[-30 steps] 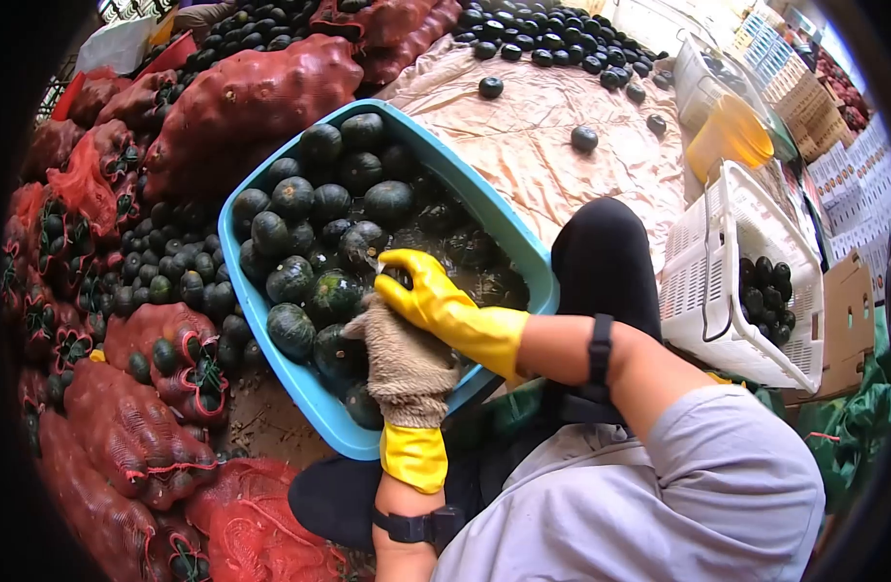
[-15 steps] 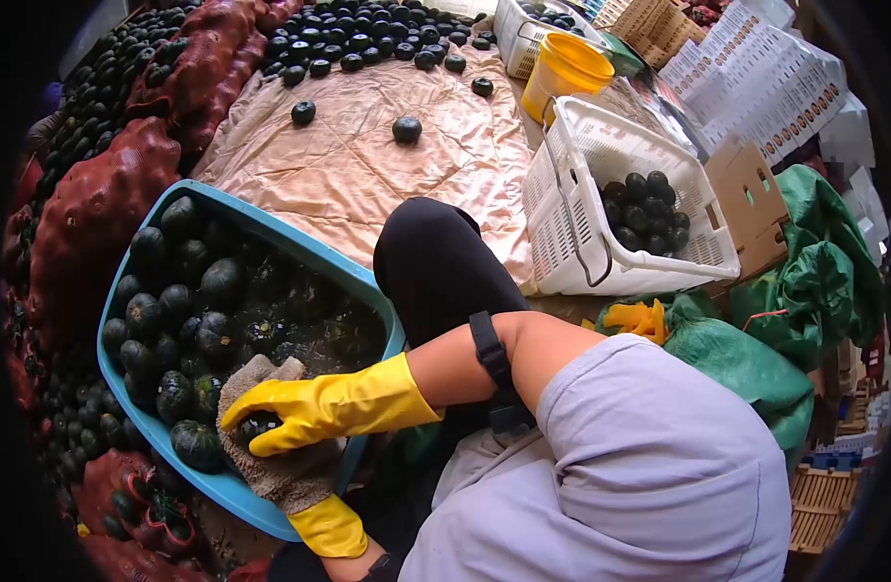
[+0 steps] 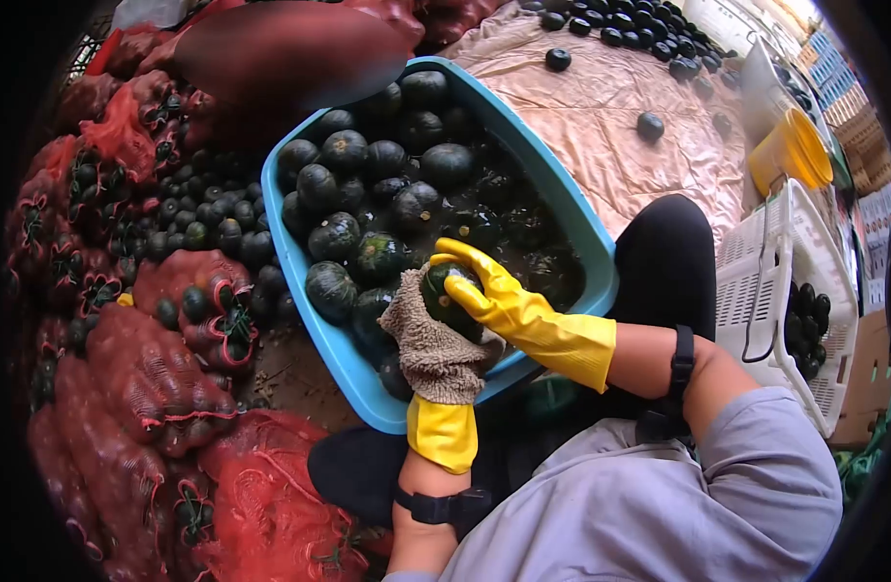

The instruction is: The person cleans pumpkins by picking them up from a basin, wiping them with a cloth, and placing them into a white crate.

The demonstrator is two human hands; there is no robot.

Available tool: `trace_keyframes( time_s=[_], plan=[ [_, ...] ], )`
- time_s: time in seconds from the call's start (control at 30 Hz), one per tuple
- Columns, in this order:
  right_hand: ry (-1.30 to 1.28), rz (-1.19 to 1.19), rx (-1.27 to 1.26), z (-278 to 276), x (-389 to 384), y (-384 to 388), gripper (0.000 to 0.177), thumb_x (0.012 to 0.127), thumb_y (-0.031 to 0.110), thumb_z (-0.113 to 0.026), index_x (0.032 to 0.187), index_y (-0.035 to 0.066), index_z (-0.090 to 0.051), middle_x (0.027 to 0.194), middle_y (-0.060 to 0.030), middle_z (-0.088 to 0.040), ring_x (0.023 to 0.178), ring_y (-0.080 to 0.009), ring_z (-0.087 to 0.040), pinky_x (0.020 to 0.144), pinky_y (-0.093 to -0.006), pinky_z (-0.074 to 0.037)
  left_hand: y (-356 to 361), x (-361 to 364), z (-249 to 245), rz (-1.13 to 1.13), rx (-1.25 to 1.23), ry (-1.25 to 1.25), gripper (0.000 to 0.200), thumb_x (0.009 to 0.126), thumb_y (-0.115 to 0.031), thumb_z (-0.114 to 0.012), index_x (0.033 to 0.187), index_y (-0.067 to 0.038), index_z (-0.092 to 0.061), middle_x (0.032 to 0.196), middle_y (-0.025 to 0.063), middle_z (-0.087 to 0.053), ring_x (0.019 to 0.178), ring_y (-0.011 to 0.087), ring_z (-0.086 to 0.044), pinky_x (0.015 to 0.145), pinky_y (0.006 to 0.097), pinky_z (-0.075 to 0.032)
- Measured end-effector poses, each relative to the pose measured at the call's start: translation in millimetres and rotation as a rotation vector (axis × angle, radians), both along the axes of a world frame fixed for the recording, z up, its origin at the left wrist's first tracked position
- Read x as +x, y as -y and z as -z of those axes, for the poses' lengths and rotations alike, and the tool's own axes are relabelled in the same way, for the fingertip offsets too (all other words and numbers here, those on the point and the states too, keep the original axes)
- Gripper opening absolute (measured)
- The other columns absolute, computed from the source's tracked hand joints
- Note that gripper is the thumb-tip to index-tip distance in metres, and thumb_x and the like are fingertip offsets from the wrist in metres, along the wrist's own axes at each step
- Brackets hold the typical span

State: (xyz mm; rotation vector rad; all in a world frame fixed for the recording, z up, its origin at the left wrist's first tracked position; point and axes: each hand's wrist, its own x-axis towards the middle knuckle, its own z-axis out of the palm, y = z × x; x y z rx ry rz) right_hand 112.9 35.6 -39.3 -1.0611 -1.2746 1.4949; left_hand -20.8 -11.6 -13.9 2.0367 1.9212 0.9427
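Note:
My right hand [image 3: 484,286], in a yellow rubber glove, grips a small dark green squash [image 3: 444,296] over the near end of a blue tub [image 3: 572,218]. Under that squash sits my left hand [image 3: 431,349], gloved in yellow and wrapped in a brown-grey cloth [image 3: 428,341] pressed against the squash. The tub holds dark water and several more dark green squashes [image 3: 358,189].
Red mesh sacks [image 3: 145,388] of small squashes are piled at the left and front. Loose squashes [image 3: 208,233] lie beside the tub. A tan sheet [image 3: 610,107] with scattered squashes spreads behind. At the right stand a white basket [image 3: 770,281] holding squashes and a yellow bucket [image 3: 790,150].
The view swung right, then back left. My hands keep the squash and cloth together; the squash now shows more between the right fingers and the cloth.

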Motion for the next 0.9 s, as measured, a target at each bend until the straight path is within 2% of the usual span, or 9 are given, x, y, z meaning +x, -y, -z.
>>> trace_keyframes(
  time_s=[0.1,0.2,0.33,0.4,0.53,0.6,0.73,0.8,0.9],
  plan=[
    [0.644,-0.406,0.413,-57.3,20.8,-5.4,0.076,0.094,0.025,-0.083,0.161,0.013,-0.049,0.14,-0.0283,-0.064,0.13,-0.0462,-0.063,0.114,-0.0499,-0.051,-8.5,-28.2,-19.4,0.273,-0.053,-0.099,0.092,0.082,-0.049,-0.084,0.151,0.002,-0.05,0.154,0.0208,-0.058,0.14,0.0382,-0.057,0.123,0.0494,-0.04],
    [0.505,-0.56,-0.145,-99.6,22.0,-7.9,0.07,0.096,0.04,-0.079,0.156,0.016,-0.054,0.135,-0.0206,-0.069,0.127,-0.0338,-0.067,0.113,-0.0419,-0.05,-4.1,-14.2,18.1,0.246,-0.092,0.881,0.076,0.073,-0.033,-0.088,0.137,-0.005,-0.057,0.14,0.015,-0.065,0.133,0.0354,-0.063,0.118,0.0431,-0.048],
    [0.001,0.034,-0.243,-12.8,-14.5,10.3,0.059,0.1,0.038,-0.079,0.151,0.014,-0.06,0.138,-0.0122,-0.069,0.129,-0.023,-0.066,0.113,-0.0392,-0.05,-4.8,-9.5,18.2,0.114,-0.102,0.563,0.082,0.072,-0.039,-0.09,0.142,-0.009,-0.058,0.138,0.0127,-0.066,0.129,0.033,-0.064,0.117,0.0469,-0.046],
    [0.665,-0.083,0.444,-6.4,10.2,-4.2,0.083,0.084,0.028,-0.092,0.157,0.015,-0.053,0.139,-0.0263,-0.064,0.129,-0.0399,-0.064,0.115,-0.0477,-0.05,-6.5,-9.4,-12.8,0.112,0.036,0.298,0.074,0.071,-0.038,-0.09,0.133,-0.008,-0.065,0.124,0.0162,-0.07,0.116,0.0383,-0.069,0.105,0.0491,-0.053],
    [0.556,-0.397,0.266,-42.6,17.5,3.1,0.079,0.088,0.029,-0.088,0.159,0.018,-0.052,0.141,-0.0248,-0.062,0.131,-0.0393,-0.063,0.111,-0.0454,-0.052,-13.2,-20.2,-32.1,0.283,-0.026,0.359,0.063,0.071,-0.028,-0.091,0.124,-0.008,-0.064,0.122,0.0133,-0.073,0.115,0.0297,-0.072,0.105,0.0417,-0.056],
    [0.067,-0.331,-0.43,-66.6,15.7,7.4,0.065,0.099,0.033,-0.08,0.156,0.019,-0.055,0.149,-0.0227,-0.059,0.133,-0.0372,-0.064,0.113,-0.0411,-0.052,-13.6,-23.2,14.1,0.328,-0.137,0.732,0.072,0.07,-0.024,-0.091,0.132,-0.008,-0.061,0.13,0.0122,-0.071,0.121,0.0277,-0.07,0.108,0.0419,-0.056],
    [0.173,-0.085,-0.297,-36.3,-3.0,11.0,0.06,0.105,0.034,-0.073,0.158,0.014,-0.052,0.143,-0.0173,-0.066,0.13,-0.0308,-0.067,0.109,-0.0401,-0.056,-12.3,-17.4,-8.2,0.239,-0.023,0.517,0.077,0.072,-0.024,-0.088,0.141,-0.006,-0.06,0.131,0.0165,-0.069,0.119,0.0355,-0.069,0.106,0.047,-0.055],
    [0.656,-0.132,0.334,-37.2,5.1,-3.5,0.081,0.088,0.032,-0.089,0.157,0.015,-0.053,0.133,-0.0266,-0.068,0.124,-0.0416,-0.068,0.105,-0.0501,-0.055,-13.0,-19.3,-14.8,0.209,0.058,0.291,0.073,0.072,-0.029,-0.087,0.137,-0.005,-0.063,0.127,0.0184,-0.07,0.113,0.039,-0.07,0.1,0.0482,-0.055],
    [0.706,-0.378,0.267,-55.2,13.5,8.3,0.084,0.087,0.032,-0.09,0.159,0.015,-0.051,0.135,-0.0258,-0.066,0.128,-0.041,-0.065,0.107,-0.0484,-0.053,-20.8,-31.5,-11.4,0.279,0.132,0.094,0.071,0.068,-0.04,-0.089,0.126,-0.004,-0.069,0.118,0.0181,-0.073,0.105,0.0393,-0.071,0.091,0.0476,-0.056]
  ],
)
